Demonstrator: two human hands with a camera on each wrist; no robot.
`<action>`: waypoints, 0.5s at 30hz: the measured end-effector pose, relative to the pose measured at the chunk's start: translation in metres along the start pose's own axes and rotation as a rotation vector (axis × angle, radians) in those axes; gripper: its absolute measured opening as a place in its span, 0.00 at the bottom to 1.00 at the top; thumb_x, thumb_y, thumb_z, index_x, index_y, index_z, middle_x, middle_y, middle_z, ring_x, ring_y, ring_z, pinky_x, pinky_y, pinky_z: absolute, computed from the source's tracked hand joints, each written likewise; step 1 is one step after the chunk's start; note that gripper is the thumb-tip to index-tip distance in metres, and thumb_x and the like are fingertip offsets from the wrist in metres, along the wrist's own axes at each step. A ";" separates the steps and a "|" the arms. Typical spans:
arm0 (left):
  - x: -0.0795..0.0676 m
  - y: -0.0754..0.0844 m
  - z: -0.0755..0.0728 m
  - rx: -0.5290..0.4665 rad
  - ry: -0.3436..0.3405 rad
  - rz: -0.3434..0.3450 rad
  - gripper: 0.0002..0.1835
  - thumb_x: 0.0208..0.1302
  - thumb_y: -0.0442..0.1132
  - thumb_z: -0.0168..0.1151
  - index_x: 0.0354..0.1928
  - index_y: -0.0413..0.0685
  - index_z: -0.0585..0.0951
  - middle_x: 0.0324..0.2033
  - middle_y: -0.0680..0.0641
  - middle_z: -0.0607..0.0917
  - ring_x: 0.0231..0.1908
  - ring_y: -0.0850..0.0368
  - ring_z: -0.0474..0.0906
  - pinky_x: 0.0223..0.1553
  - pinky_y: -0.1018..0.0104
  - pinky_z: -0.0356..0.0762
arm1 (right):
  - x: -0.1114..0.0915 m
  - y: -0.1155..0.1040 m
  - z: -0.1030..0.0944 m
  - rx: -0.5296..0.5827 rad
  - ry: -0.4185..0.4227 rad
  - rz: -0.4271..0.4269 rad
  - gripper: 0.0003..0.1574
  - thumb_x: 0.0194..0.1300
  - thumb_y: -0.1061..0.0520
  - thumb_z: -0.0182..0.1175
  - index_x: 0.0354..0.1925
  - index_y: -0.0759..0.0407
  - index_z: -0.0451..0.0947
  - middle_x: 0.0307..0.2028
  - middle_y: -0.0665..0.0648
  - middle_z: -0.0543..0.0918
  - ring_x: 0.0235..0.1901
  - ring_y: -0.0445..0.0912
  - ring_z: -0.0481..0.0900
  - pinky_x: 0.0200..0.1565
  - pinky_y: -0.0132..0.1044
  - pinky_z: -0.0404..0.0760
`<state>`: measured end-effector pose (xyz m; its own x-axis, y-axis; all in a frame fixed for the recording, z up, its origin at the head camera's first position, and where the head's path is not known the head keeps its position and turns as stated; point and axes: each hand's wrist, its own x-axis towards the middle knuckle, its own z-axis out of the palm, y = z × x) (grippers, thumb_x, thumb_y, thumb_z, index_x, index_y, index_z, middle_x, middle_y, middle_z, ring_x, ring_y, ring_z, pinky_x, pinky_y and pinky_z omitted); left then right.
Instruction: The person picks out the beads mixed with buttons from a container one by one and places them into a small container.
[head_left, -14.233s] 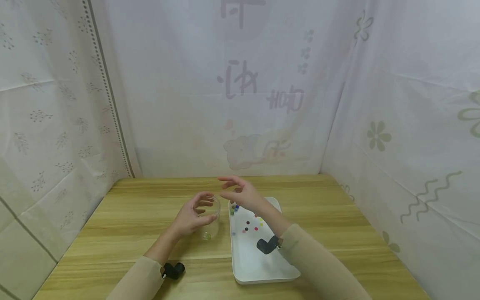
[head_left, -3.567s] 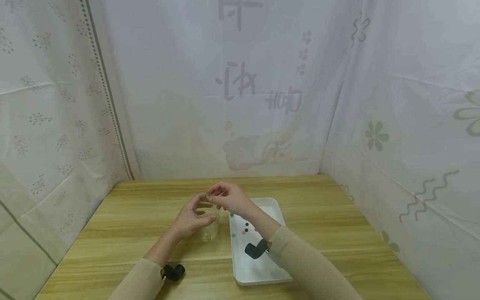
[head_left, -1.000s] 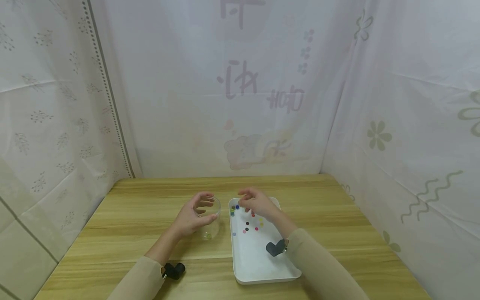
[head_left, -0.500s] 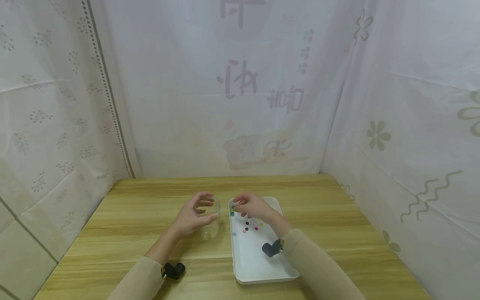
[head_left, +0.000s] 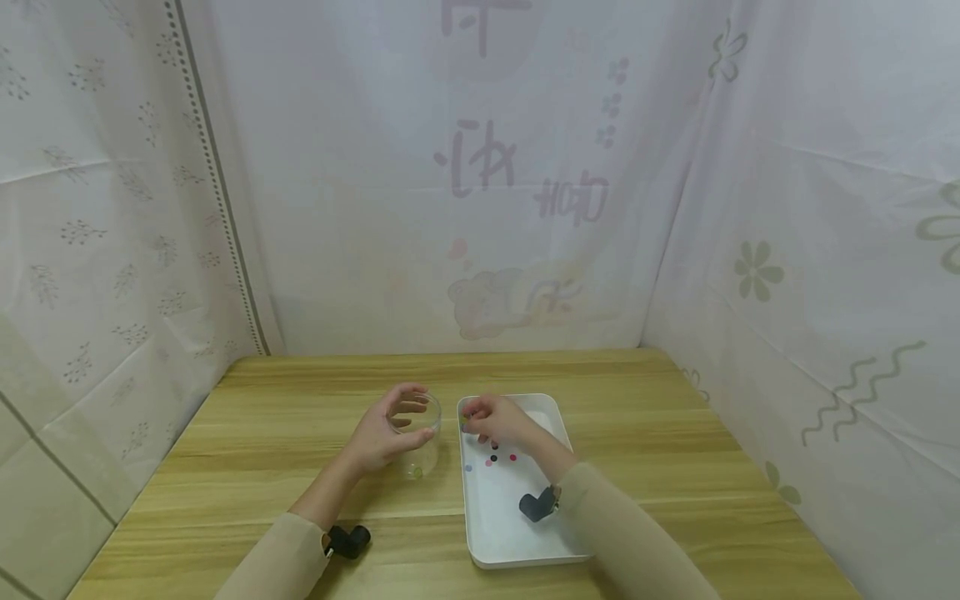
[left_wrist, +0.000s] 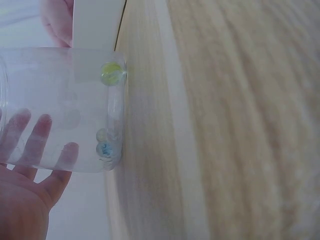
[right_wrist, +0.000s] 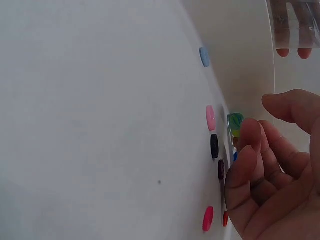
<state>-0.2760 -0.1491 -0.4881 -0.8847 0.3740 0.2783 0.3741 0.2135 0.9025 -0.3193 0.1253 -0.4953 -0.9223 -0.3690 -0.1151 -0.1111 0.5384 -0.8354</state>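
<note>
My left hand (head_left: 384, 435) grips a clear plastic jar (head_left: 423, 457) that stands upright on the table. In the left wrist view a yellow-green marble (left_wrist: 111, 74) and a blue-and-white marble (left_wrist: 105, 149) lie at the bottom of the jar, with a pale one beside the latter. Over the far left corner of a white tray (head_left: 480, 562), my right hand (head_left: 501, 418) reaches down with its fingers bent. A green marble (right_wrist: 235, 121) shows just beyond those fingers, others partly hidden behind them. Thumb and fingertips are apart in the right wrist view, and I see nothing between them.
Several flat button-like discs are scattered in the tray: pink (right_wrist: 210, 118), black (right_wrist: 214, 146), light blue (right_wrist: 204, 57) and bright pink (right_wrist: 208, 219). The tray stands just right of the jar on the wooden table (head_left: 300, 467). White curtains (head_left: 360, 208) surround the table.
Earlier my right hand pinched a small marble over the jar's mouth. Over the last second it has moved left and down to the tray's far left corner. The left hand has stayed on the jar.
</note>
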 end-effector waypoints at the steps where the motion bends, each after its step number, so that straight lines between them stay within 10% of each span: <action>1: 0.000 0.000 0.000 -0.001 -0.001 0.001 0.36 0.68 0.42 0.78 0.74 0.54 0.73 0.70 0.31 0.80 0.69 0.34 0.79 0.71 0.28 0.74 | 0.001 0.001 0.001 -0.001 -0.002 0.001 0.23 0.72 0.55 0.71 0.62 0.58 0.84 0.43 0.53 0.88 0.34 0.45 0.84 0.32 0.34 0.82; 15: 0.000 -0.002 -0.001 0.007 0.000 0.013 0.36 0.68 0.43 0.78 0.74 0.54 0.73 0.69 0.32 0.80 0.69 0.32 0.79 0.70 0.27 0.75 | 0.003 0.011 0.007 -0.042 0.040 0.024 0.15 0.72 0.60 0.69 0.55 0.61 0.83 0.42 0.55 0.87 0.34 0.45 0.85 0.35 0.34 0.84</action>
<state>-0.2771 -0.1500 -0.4897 -0.8797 0.3770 0.2899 0.3874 0.2146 0.8966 -0.3207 0.1246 -0.5090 -0.9387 -0.3259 -0.1125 -0.1039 0.5785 -0.8091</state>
